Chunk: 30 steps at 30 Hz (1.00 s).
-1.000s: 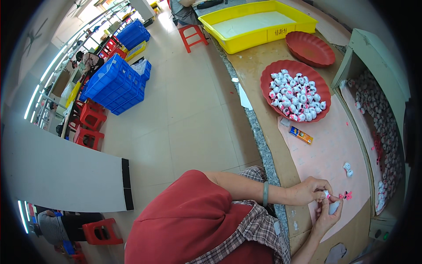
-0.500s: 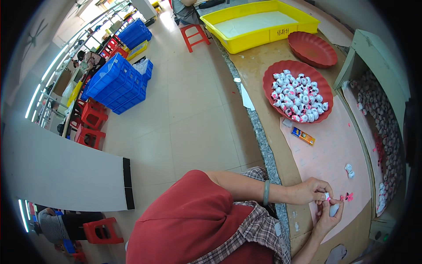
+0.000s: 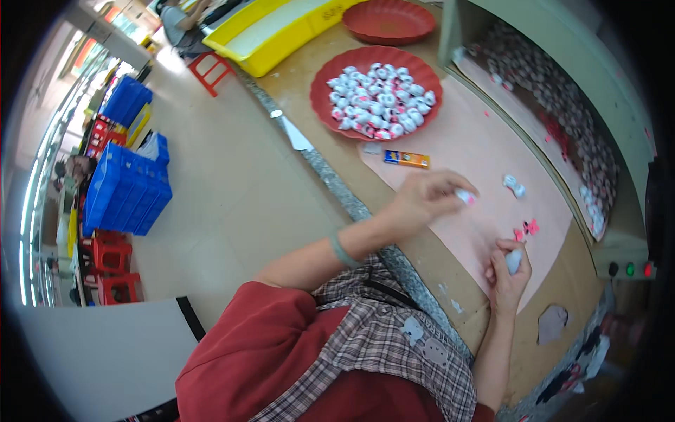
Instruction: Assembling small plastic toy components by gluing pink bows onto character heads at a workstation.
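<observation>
Worktop [image 3: 299, 81], head view: pink sheet [image 3: 485, 144] down, red bowl [image 3: 321, 105] of white-and-pink pieces [image 3: 383, 98] farther off. Left hand [image 3: 422, 200], slightly blurred, pinches a small white piece [image 3: 464, 196] over the sheet, near the blue-orange box [image 3: 406, 159]. Right hand [image 3: 508, 278] curls around a pale lump [image 3: 514, 261], pink bits [image 3: 532, 226] just beyond.

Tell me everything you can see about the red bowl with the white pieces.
The red bowl is round, with a fluted rim, and looks like plastic. It stands upright on the brown worktop, partly over the pink sheet, and holds a heap of small white pieces with pink and dark markings. Whether it touches the red dish beyond it is unclear. Neither the left hand nor the right hand touches it.
</observation>
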{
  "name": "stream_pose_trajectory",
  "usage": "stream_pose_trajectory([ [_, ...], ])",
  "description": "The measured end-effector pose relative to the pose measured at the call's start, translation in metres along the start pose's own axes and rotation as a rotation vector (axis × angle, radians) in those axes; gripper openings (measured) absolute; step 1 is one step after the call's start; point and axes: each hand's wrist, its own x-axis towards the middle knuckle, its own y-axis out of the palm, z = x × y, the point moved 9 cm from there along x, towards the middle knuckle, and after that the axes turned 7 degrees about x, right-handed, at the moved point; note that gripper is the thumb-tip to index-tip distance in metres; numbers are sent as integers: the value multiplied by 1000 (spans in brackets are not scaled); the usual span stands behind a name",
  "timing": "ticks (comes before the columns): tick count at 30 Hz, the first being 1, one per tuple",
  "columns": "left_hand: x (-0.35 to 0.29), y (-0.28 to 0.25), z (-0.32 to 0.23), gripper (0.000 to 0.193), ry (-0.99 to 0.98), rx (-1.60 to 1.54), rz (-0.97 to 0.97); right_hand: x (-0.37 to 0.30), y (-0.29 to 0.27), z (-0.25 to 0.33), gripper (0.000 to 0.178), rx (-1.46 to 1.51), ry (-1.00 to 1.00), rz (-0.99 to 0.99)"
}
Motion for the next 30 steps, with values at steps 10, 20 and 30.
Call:
stream_pose_trajectory([
  [10, 24, -69, -90, 36, 442, 1139, -441, -1, -4, 11, 10, 43, 38, -11],
  [20, 76, 74, -29, 33, 598, 1051, 54, 2, -33, 10, 13, 141, -39, -100],
  [30, 99, 75, -9, 29, 255, 891, 142, 3, -34, 13, 19, 111, -34, -66],
])
